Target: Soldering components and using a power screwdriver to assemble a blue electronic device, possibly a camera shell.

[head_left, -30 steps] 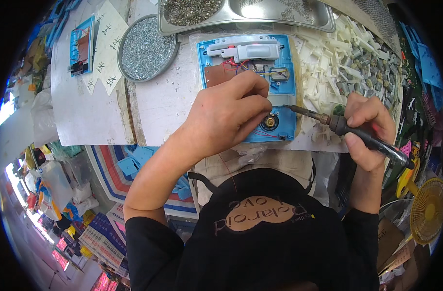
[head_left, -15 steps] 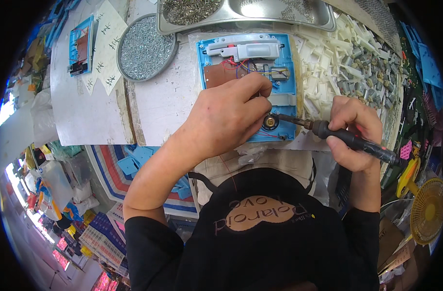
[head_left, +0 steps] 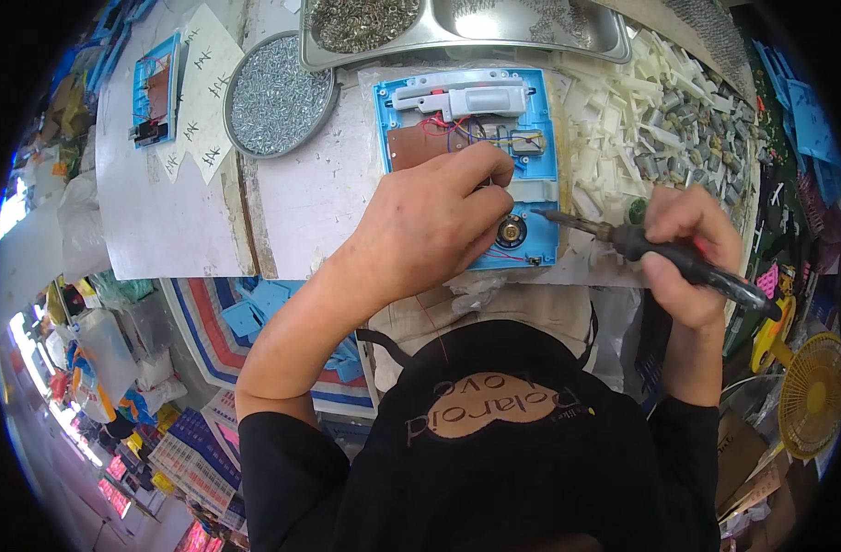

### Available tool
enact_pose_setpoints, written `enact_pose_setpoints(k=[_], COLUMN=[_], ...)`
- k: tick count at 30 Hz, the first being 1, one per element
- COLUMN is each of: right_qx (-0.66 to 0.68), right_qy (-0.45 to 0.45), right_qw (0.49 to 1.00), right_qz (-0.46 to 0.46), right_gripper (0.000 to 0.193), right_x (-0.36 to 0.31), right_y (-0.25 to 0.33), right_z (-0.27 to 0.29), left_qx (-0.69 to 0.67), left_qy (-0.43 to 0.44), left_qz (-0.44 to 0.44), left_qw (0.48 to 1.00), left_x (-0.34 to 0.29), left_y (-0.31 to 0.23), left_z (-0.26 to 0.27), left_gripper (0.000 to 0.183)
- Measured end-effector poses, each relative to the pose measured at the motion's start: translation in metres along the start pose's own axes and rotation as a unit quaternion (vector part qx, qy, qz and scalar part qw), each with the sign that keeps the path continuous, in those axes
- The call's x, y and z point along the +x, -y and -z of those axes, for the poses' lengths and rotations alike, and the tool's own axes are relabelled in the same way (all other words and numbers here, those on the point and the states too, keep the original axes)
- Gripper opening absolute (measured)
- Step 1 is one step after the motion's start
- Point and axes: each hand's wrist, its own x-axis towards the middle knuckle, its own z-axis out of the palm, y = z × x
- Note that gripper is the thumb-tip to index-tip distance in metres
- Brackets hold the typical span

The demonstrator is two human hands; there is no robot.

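Observation:
A blue plastic casing lies on the table, holding a brown circuit board, a grey-white plastic part, coloured wires and a small round speaker. My left hand rests over the casing's lower left, fingers curled and pinched beside the speaker; what they hold is hidden. A thin red wire hangs below that hand. In my right hand is a soldering iron with a black handle. Its tip points left, over the casing just right of the speaker, apart from it.
A round grey tray of small screws stands left of the casing; a metal tray of small parts is behind. White plastic pieces and grey parts heap at right. Another blue casing lies far left. A yellow fan stands lower right.
My right hand has drawn the soldering iron back to the right, moving its tip off the speaker's edge. My left hand stays almost in place.

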Motion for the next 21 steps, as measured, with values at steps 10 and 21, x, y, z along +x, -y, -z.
enact_pose_setpoints(k=[10,21], right_qx=[-0.071,-0.28], right_qy=[-0.343,-0.631], right_qw=[0.937,0.722], right_qz=[0.019,0.052], right_gripper=[0.02,0.007], right_x=[-0.097,-0.148], right_y=[0.01,0.018], right_z=[0.098,0.221], left_qx=[0.044,0.03], left_qy=[0.011,-0.012], left_qz=[-0.029,-0.038], left_qw=[0.999,0.999], left_x=[0.003,0.005], left_y=[-0.003,-0.015], left_z=[0.001,0.005], left_gripper=[0.018,0.02])
